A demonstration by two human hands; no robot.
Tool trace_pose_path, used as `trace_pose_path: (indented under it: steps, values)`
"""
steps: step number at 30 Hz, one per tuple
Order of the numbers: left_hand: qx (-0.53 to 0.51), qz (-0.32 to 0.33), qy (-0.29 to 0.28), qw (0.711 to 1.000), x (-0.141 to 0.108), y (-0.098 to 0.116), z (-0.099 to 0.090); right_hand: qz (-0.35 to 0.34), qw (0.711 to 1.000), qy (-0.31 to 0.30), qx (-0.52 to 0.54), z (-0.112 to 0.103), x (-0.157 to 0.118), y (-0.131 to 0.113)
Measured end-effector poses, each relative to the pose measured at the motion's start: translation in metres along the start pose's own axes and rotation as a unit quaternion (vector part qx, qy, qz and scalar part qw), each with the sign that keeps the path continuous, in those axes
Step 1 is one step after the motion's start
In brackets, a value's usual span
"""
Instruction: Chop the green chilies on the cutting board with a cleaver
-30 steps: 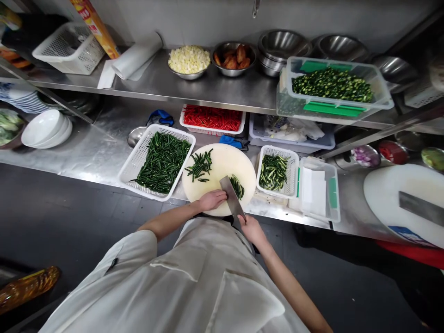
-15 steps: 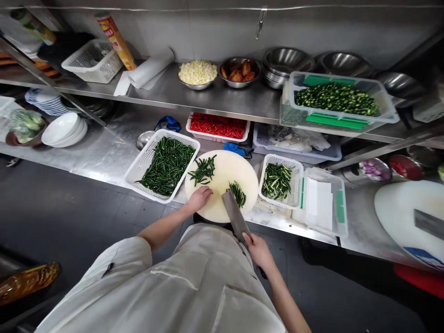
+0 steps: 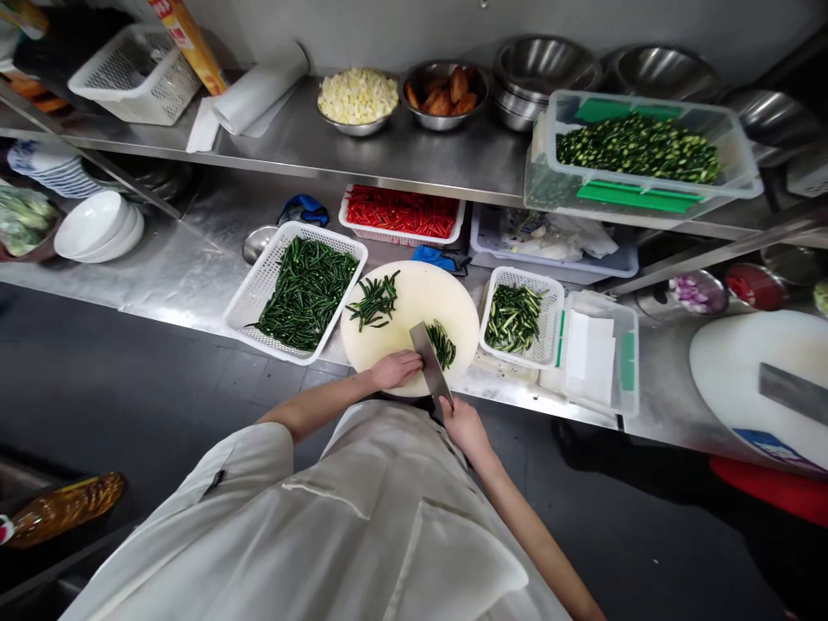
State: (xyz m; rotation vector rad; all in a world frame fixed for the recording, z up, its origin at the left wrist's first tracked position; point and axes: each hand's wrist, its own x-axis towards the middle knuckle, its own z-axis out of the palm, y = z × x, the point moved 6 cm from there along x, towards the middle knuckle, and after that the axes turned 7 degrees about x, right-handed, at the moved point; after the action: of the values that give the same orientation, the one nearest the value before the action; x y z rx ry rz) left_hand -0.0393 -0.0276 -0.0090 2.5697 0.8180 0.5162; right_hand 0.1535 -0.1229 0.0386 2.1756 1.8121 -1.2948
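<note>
Cleaver (image 3: 428,357), handle hidden (in right hand (image 3: 463,424))

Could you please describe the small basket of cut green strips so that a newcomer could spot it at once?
Find the round cutting board directly in front of the person's apron. Just to its right stands a small white basket. Its green strips show pale insides, unlike the darker pieces in the larger basket left of the board.

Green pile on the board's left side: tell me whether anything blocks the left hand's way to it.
Nothing visible: between the left hand and the green pile lies only bare board. The cleaver is on the hand's other side.
</note>
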Motion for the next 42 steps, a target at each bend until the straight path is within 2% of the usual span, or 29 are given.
trace_pose_path:
  steps: [3,4,6,9,11,14,17,19,21,24,26,29,32,34,36,38,39,40,42]
  values:
    - [0.016,0.015,-0.013,1.000,0.000,0.000,-0.007,-0.035,0.998,0.015,0.046,-0.003,0.012,-0.012]
    - [0.036,0.002,-0.006,0.999,-0.001,-0.004,-0.014,-0.047,0.997,0.023,0.060,-0.006,0.011,-0.013]
    - [0.100,-0.081,0.044,0.991,-0.006,-0.025,-0.036,-0.051,0.995,0.037,0.073,-0.011,0.003,-0.008]
    - [0.190,-0.249,0.136,0.940,-0.023,-0.064,-0.075,-0.041,0.996,0.010,0.078,-0.007,-0.015,0.008]
    - [0.203,-0.275,0.141,0.929,-0.029,-0.079,-0.084,-0.037,0.995,-0.021,0.089,-0.001,-0.025,0.018]
    - [0.152,-0.201,0.084,0.964,-0.026,-0.073,-0.066,-0.033,0.995,-0.024,0.091,0.003,-0.031,0.028]
    - [0.092,-0.106,0.021,0.990,-0.023,-0.044,-0.036,-0.017,0.998,-0.001,0.056,0.001,-0.029,0.032]
    - [0.076,-0.068,0.003,0.995,-0.022,-0.028,-0.024,-0.010,0.999,0.003,0.035,0.000,-0.026,0.029]
    - [0.075,-0.098,0.035,0.992,-0.021,-0.028,-0.027,-0.011,1.000,-0.002,0.028,0.000,-0.022,0.023]
    - [0.083,-0.223,0.142,0.961,-0.019,-0.055,-0.051,-0.008,1.000,-0.005,0.028,0.000,-0.017,0.015]
    - [0.084,-0.251,0.163,0.951,-0.014,-0.069,-0.060,-0.004,0.999,-0.003,0.034,0.000,-0.014,0.010]
    - [0.075,-0.188,0.103,0.974,-0.002,-0.066,-0.051,0.000,0.999,0.002,0.044,-0.001,-0.013,0.003]
    - [0.061,-0.079,0.025,0.995,-0.002,-0.039,-0.028,0.000,0.999,0.004,0.039,-0.002,-0.016,0.002]
    - [0.058,-0.038,0.010,0.998,-0.007,-0.024,-0.019,-0.002,1.000,0.004,0.030,-0.002,-0.018,0.005]
    - [0.063,-0.073,0.051,0.994,-0.009,-0.025,-0.021,-0.004,1.000,0.006,0.019,-0.002,-0.021,0.010]
    - [0.068,-0.138,0.102,0.983,-0.007,-0.036,-0.028,-0.005,1.000,0.006,0.009,-0.002,-0.023,0.015]
    - [0.066,-0.152,0.110,0.980,-0.004,-0.041,-0.030,-0.004,1.000,0.005,0.005,-0.003,-0.023,0.016]
    - [0.060,-0.148,0.101,0.982,0.000,-0.044,-0.029,-0.004,1.000,0.004,0.001,-0.003,-0.024,0.017]
    - [0.040,-0.100,0.055,0.993,0.008,-0.040,-0.023,-0.003,1.000,0.001,-0.009,-0.004,-0.026,0.015]
